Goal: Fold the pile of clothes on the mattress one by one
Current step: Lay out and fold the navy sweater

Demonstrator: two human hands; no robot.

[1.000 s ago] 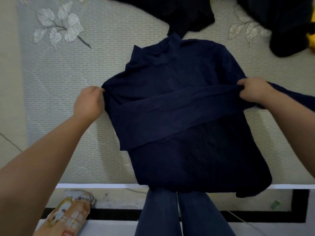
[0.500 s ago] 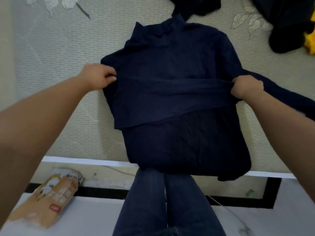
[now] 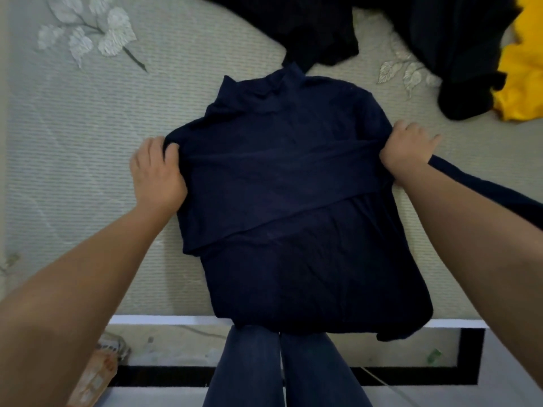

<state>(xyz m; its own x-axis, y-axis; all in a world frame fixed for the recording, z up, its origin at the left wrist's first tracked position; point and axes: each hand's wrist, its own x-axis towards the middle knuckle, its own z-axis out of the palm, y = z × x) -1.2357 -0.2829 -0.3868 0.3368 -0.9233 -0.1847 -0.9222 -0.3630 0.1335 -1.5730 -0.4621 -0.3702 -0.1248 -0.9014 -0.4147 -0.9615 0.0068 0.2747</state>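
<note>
Pale ribbed fabric with stitched leaf patterns covered the mattress (image 3: 73, 160), whose white edge ran across the lower part of the view. On it lay a navy high-necked top (image 3: 293, 177), spread flat with its collar pointing away from the person and its hem hanging slightly over the near edge. One sleeve was folded across the chest as a slanting band from the right shoulder down toward the left side.

The left hand (image 3: 157, 174) rested at the top's left shoulder edge, its fingers curled into the cloth and gripping a fold there. The right hand (image 3: 407, 148) held the opposite shoulder, its fingers bent round the bunched fabric where the folded sleeve began. The other sleeve (image 3: 482, 186) trailed off to the right beneath the right forearm.

Beyond the collar lay dark clothes (image 3: 308, 24), with another dark heap (image 3: 464, 54) at the upper right, touching a yellow garment (image 3: 520, 80). Below the mattress edge stood the person's legs in blue jeans (image 3: 282, 368), and an orange packet (image 3: 94, 380) lay on the floor to the left.
</note>
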